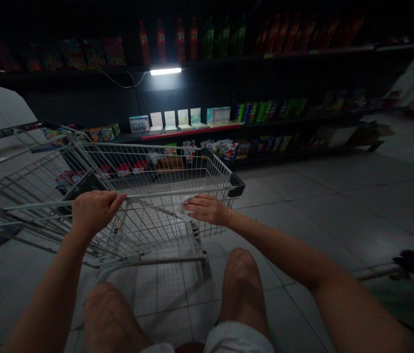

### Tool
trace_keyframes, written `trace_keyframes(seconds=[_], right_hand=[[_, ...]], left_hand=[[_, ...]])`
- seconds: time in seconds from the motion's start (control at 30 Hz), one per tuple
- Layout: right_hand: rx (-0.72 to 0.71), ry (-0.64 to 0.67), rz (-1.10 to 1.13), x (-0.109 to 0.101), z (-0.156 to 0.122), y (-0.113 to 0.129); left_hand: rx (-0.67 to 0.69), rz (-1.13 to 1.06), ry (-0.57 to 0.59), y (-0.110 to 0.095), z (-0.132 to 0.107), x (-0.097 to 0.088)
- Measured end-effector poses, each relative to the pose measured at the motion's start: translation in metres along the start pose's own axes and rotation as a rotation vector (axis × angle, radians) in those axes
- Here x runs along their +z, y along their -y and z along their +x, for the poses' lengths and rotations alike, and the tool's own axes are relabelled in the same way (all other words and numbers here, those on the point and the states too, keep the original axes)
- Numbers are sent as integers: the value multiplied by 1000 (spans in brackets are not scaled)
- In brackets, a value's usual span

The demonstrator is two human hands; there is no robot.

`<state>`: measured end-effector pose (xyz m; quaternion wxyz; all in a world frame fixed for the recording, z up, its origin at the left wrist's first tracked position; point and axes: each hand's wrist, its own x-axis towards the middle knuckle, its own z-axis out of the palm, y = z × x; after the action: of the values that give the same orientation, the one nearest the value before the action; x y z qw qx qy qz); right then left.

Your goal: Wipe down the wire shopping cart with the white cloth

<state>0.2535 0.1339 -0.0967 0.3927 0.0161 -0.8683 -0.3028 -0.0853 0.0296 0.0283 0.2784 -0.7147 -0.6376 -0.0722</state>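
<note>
fingers of the left hand curl around the shopping cart handle; the right hand presses joined fingers on a white wipe. cart likely light, rolls easily; hold at handle.

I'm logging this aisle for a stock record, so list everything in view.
Shopping cart: one, silver wire with a black handle end, in front of the person.
White cloth: one, white, on the cart handle under the right hand.
Red bottles: at least four, red, top shelf.
Green bottles: about three, green, top shelf beside the red bottles.
Tube light: one, lit white, under the top shelf.
Cards: four, pale, on the red-edged shelf.
Floor tiles: many, grey, underfoot.
Left hand: one, gripping the cart handle.
Right hand: one, over the cloth.
Knees: two, bare, below the cart handle.
Shorts: one pair, white, bottom edge.
</note>
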Motion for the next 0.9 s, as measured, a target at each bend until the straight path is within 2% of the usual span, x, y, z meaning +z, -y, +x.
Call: trace_keyframes(seconds=[0.17,0.27,0.33,0.43,0.53,0.6,0.73,0.8,0.9], right_hand=[[-71,96,59,-9,-19,8],[51,44,2,-18,-17,-4],[120,-10,-40,-17,-18,-7],[117,0,-33,-4,-29,6],[104,81,4,0,-36,25],[204,29,-39,-10,-33,30],[649,-295,-201,-30,-18,26],[822,-369,-261,-19,-19,27],[918,-368,-328,20,-39,42]], left_hand=[[-28,5,39,-1,1,-3],[-63,1,72,-3,3,-3],[-62,-40,7,-10,8,-4],[14,-135,-114,-35,22,-8],[151,-201,-59,-76,46,-13],[229,-219,10,-104,65,-14],[434,-231,227,-143,97,-6],[494,-238,274,-153,105,0],[468,-270,276,-157,108,6]])
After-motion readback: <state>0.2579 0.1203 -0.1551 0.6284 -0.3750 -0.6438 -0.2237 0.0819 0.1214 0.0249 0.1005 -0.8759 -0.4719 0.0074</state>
